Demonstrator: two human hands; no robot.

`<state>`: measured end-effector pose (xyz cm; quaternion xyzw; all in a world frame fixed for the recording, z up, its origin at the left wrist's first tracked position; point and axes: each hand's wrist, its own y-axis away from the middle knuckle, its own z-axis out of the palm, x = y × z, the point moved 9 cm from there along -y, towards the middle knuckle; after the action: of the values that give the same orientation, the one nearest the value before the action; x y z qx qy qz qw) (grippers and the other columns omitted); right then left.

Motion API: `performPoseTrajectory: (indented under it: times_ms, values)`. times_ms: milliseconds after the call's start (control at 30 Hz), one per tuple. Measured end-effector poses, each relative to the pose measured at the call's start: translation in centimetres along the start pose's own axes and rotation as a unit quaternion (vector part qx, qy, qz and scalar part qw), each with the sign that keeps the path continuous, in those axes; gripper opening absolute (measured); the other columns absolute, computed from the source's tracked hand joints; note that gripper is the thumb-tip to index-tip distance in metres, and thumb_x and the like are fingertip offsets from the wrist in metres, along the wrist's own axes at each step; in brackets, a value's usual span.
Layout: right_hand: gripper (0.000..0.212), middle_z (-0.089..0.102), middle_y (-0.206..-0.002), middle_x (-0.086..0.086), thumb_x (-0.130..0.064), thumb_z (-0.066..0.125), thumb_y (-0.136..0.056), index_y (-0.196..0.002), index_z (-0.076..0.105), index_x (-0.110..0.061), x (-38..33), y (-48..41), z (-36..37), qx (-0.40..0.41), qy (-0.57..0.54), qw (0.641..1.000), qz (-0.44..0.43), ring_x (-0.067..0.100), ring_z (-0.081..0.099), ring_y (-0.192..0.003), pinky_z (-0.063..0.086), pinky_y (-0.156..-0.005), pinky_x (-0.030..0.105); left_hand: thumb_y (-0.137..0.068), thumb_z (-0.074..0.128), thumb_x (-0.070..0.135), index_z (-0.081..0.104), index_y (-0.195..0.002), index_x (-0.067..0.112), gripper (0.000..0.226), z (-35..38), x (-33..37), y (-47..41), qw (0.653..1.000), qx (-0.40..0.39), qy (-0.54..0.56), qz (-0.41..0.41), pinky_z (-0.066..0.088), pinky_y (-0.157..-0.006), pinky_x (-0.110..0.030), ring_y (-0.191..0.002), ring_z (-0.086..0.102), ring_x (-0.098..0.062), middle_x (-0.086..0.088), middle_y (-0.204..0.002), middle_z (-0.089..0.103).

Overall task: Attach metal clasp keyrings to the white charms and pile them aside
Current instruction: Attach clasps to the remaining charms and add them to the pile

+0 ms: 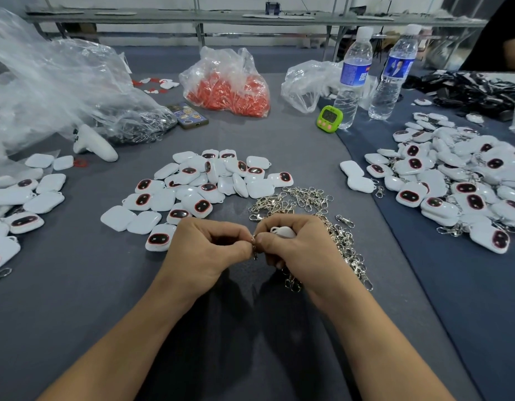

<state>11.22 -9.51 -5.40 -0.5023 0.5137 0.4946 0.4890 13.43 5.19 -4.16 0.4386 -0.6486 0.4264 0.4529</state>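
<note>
My left hand (205, 247) and my right hand (296, 244) meet at the table's middle, fingertips pinched together on a small metal clasp keyring (254, 248). A white charm (282, 232) sits tucked in my right fist, only its top showing. Loose white charms (204, 183) with dark oval faces lie heaped just beyond my hands. A tangle of silver clasp keyrings (308, 204) runs from there down under my right wrist. On the right lies a big pile of charms with clasps on them (458, 180).
More charms (22, 198) lie at the left edge. Behind stand clear plastic bags (56, 91), a bag of orange parts (230, 88), a phone (188, 115), a green timer (329, 118), two water bottles (353, 73) and black cords (467, 88). Another person's arm (510, 50) shows at the far right.
</note>
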Motion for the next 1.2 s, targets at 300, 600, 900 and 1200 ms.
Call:
performPoseTrajectory:
  times_ms: [300,600,900,1200]
  values:
    - [0.057,0.065,-0.115,0.02,0.024,0.035,-0.077,-0.12,0.06,-0.004,2.0,0.2,1.6,-0.064,-0.209,0.968,0.126,0.022,0.065,-0.08,0.056,-0.066,0.029,-0.066,0.069,0.032,0.073,-0.074,0.034,0.01,-3.9,1.7,0.4,0.953,0.162,-0.248,0.065,0.043,-0.051,-0.012,-0.053,0.06,-0.005,0.016,-0.059,0.066]
    - [0.046,0.072,-0.104,0.005,0.008,0.049,-0.096,-0.102,0.06,-0.036,1.8,-0.6,-4.0,0.183,-0.006,0.983,0.032,0.012,0.074,-0.078,0.062,-0.079,0.042,-0.067,0.081,0.02,0.069,-0.061,0.024,0.014,-0.1,2.4,0.7,0.855,0.1,-0.483,0.161,0.027,-0.066,-0.025,-0.056,0.048,-0.016,0.008,-0.055,0.061]
    - [0.023,0.076,-0.078,-0.007,-0.013,0.065,-0.084,-0.093,0.072,-0.034,0.8,-0.6,-2.3,0.094,0.176,0.98,-0.004,0.01,0.065,-0.06,0.053,-0.055,0.029,-0.079,0.079,0.032,0.078,-0.088,0.03,0.009,1.0,0.3,-0.4,0.919,-0.011,-0.38,0.105,0.047,-0.074,-0.033,-0.078,0.059,-0.01,0.013,-0.082,0.07]
    - [0.026,0.065,-0.07,-0.018,-0.011,0.06,-0.091,-0.096,0.075,-0.032,0.5,-0.7,-1.7,0.074,0.234,0.969,-0.038,-0.001,0.057,-0.061,0.042,-0.061,0.017,-0.083,0.077,0.029,0.078,-0.089,0.031,0.007,1.0,0.0,-0.8,0.927,-0.032,-0.36,0.104,0.041,-0.071,-0.032,-0.074,0.053,-0.007,0.015,-0.073,0.061]
